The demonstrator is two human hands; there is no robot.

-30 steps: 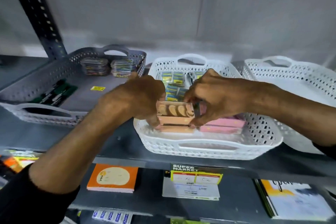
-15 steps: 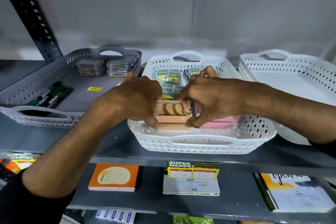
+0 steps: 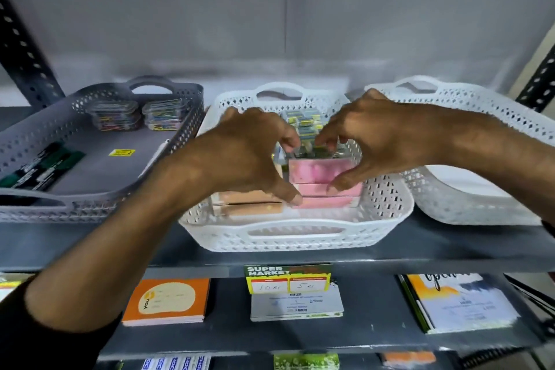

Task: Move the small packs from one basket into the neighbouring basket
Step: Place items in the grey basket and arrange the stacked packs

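I have my left hand (image 3: 249,156) and right hand (image 3: 366,141) both pinching the top pink pack (image 3: 318,170) inside the white basket (image 3: 294,234). More pink packs are stacked beneath it. The grey basket (image 3: 99,171) left of my hands holds clip boxes (image 3: 141,114).

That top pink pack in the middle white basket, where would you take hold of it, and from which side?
Probably by its two short ends, coming down from above. The top pink pack lies flat on a stack of pink packs in the middle white basket, whose walls block a low approach. The left hand and right hand already flank it, fingertips behind, thumbs in front.
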